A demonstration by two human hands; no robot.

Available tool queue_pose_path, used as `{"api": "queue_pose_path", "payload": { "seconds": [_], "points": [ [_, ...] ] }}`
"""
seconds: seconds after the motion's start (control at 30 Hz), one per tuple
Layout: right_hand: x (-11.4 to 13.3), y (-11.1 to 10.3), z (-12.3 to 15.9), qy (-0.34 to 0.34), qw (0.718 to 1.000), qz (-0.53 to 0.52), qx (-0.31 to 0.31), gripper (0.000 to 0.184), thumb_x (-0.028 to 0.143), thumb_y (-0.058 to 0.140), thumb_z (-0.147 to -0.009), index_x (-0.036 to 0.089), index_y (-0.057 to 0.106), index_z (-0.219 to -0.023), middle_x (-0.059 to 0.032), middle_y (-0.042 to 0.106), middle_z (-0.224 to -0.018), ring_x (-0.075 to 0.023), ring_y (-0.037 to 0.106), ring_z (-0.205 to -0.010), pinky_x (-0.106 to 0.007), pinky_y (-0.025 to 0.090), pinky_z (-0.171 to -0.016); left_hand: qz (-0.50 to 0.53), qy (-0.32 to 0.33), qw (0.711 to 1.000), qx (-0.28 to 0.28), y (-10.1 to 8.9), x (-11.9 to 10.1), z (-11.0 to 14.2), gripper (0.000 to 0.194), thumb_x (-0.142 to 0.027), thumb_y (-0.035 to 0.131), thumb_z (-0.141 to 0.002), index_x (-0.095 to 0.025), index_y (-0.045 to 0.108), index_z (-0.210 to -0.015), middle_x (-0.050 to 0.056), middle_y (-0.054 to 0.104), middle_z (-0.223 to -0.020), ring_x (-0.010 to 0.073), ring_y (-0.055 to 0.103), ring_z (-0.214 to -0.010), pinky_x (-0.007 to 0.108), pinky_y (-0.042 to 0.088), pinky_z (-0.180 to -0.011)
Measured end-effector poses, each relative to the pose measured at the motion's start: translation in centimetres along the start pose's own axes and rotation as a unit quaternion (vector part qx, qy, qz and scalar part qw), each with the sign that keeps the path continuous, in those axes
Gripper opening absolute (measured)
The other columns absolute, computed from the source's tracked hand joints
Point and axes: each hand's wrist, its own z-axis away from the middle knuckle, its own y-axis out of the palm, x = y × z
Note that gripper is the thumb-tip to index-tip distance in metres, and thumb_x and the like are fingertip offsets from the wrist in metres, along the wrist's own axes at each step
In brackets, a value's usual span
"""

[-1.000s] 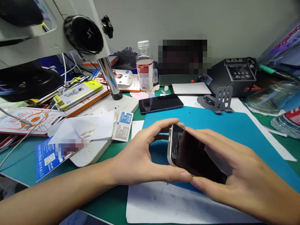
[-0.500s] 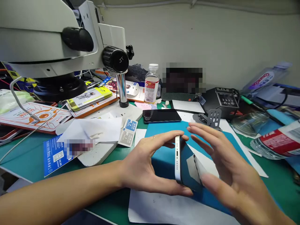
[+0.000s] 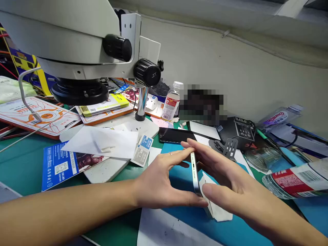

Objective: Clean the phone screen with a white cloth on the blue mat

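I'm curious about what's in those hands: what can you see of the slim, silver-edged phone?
The slim, silver-edged phone is tilted on its long side above a blue mat, its metal-looking narrow end showing a port slot and small holes. The left hand grips it, fingers above, thumb below. A white, soft-looking sheet lies against one face, under the right hand's thumb. Its screen is hidden.

A repair workshop, it seems: a white-and-black microscope on a metal post (image 3: 142, 102) stands over a cluttered green worktop (image 3: 22, 171).
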Motion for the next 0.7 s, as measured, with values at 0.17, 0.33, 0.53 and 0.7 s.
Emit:
{"api": "queue_pose_path", "payload": {
  "seconds": [0.17, 0.33, 0.53, 0.7],
  "points": [
    [0.5, 0.19, 0.26, 0.05, 0.997, -0.049, 0.012, 0.076, 0.047, 0.067, -0.087, 0.042, 0.032, -0.155, 0.0022, 0.034, -0.164, -0.0315, 0.032, -0.149, -0.05, 0.032, -0.119, -0.022, -0.002, 1.0, 0.001, 0.03, 0.11, 0.1, 0.073, -0.03, 0.087, -0.071, -0.014, 0.058, -0.136, 0.01, 0.07, -0.12, 0.0301, 0.064, -0.118, 0.039, 0.05, -0.106],
    [0.2, 0.28, 0.05, 0.05, 0.997, -0.061, 0.016, 0.074, 0.042, 0.069, -0.086, 0.045, 0.036, -0.152, 0.0054, 0.038, -0.161, -0.03, 0.035, -0.148, -0.049, 0.033, -0.119, -0.039, 0.01, 0.999, -0.006, 0.04, 0.36, 0.19, 0.068, -0.031, 0.086, -0.072, -0.017, 0.06, -0.133, 0.008, 0.071, -0.116, 0.0306, 0.061, -0.122, 0.04, 0.047, -0.111],
    [0.5, 0.12, -0.09, 0.047, 0.997, -0.067, 0.005, 0.075, 0.038, 0.072, -0.083, 0.042, 0.041, -0.151, 0.0022, 0.044, -0.157, -0.0321, 0.042, -0.144, -0.048, 0.04, -0.116, -0.046, 0.038, 0.998, -0.008, 0.08, 0.42, 0.21, 0.068, -0.032, 0.086, -0.072, -0.016, 0.06, -0.133, 0.009, 0.071, -0.119, 0.0294, 0.063, -0.121, 0.036, 0.049, -0.108],
    [0.55, -0.08, -0.23, 0.057, 0.995, -0.085, 0.001, 0.066, 0.032, 0.069, -0.085, 0.04, 0.048, -0.147, 0.0004, 0.051, -0.153, -0.0311, 0.047, -0.14, -0.046, 0.043, -0.114, -0.048, 0.029, 0.998, -0.003, 0.16, 0.53, 0.18, 0.076, -0.034, 0.088, -0.069, -0.014, 0.058, -0.136, 0.011, 0.071, -0.122, 0.0311, 0.061, -0.127, 0.037, 0.048, -0.11]
  ]
}}
